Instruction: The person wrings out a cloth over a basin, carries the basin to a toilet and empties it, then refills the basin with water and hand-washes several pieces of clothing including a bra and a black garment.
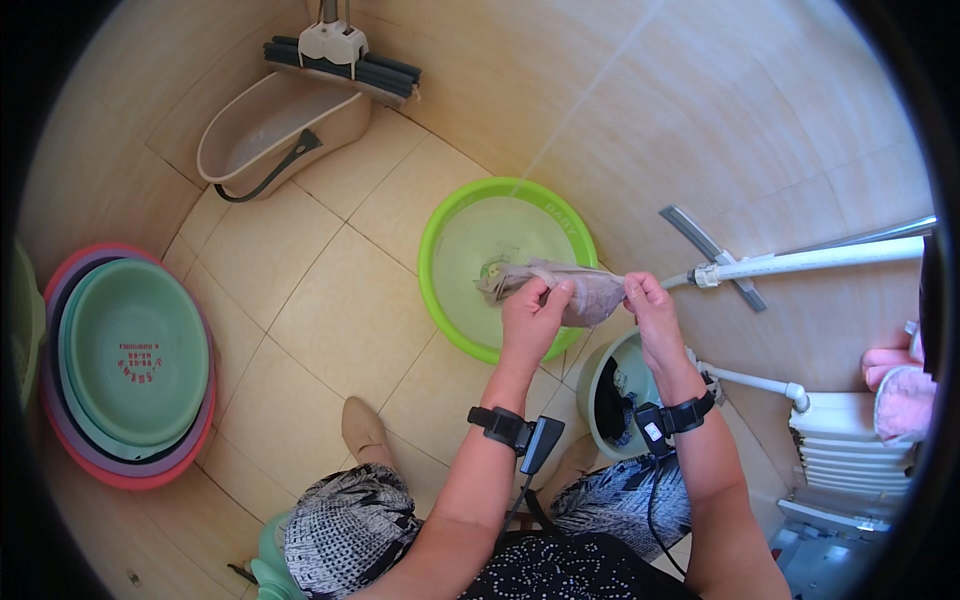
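Both of my hands hold a wet, greyish-brown piece of thin fabric (pixel 592 300) stretched between them. My left hand (pixel 531 319) pinches it near the middle, above the right part of a bright green plastic basin (pixel 429 289). At the fabric's right end, my right hand (pixel 651 307) grips it just beyond the basin's rim. The fabric's loose left end hangs over the water, and I cannot tell whether it touches. Clear water (pixel 457 270) stands in the basin, with a printed picture partly visible at the bottom.
A pale green bucket (pixel 596 367) with dark clothes (pixel 613 401) stands by my right leg. Nested basins (pixel 139 360) lean at the left wall. A beige mop bucket (pixel 285 142) sits under a roller mop (pixel 337 60). At right are a squeegee (pixel 697 232), white pipe (pixel 817 262) and radiator (pixel 855 450).
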`<state>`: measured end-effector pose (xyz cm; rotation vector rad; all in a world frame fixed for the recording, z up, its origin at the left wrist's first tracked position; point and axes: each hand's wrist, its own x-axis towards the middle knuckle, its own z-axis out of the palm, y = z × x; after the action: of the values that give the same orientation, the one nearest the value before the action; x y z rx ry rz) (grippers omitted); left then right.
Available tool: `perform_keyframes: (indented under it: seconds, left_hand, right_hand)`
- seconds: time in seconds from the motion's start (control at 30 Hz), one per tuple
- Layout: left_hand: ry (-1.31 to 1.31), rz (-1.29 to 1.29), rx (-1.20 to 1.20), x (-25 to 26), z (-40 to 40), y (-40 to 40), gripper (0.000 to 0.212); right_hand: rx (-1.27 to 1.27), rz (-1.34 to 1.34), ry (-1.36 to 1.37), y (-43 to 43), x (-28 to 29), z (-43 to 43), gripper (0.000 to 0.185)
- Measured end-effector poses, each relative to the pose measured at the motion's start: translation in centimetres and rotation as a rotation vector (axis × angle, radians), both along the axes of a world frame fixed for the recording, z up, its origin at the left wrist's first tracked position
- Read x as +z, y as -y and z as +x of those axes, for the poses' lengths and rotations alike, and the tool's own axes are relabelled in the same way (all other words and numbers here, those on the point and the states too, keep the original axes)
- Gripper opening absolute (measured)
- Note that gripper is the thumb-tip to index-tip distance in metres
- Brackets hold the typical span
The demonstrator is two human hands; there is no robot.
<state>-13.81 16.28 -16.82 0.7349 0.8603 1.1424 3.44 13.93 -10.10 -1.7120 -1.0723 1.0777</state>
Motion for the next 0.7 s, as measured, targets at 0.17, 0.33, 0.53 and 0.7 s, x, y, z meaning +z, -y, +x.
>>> perform_keyframes:
  seconds: [0.17, 0.33, 0.53, 0.7]
  left_hand:
    - [0.090, 0.018, -0.021, 0.1, 0.9, 0.2, 0.018]
    - [0.299, -0.054, -0.067, 2.1, 0.2, 1.0, 0.023]
    - [0.276, -0.111, -0.432, 1.0, 0.4, 1.3, 0.032]
    - [0.065, 0.103, -0.407, 0.9, 0.8, 1.3, 0.034]
  right_hand:
    - [-0.070, -0.046, -0.257, -0.2, 0.5, -0.7, 0.023]
    - [0.127, -0.272, -0.212, 0.0, 0.1, -0.3, 0.023]
    - [0.031, 0.008, -0.370, -0.4, -0.1, 1.9, 0.019]
    - [-0.035, 0.083, -0.352, -0.7, 0.9, 1.6, 0.023]
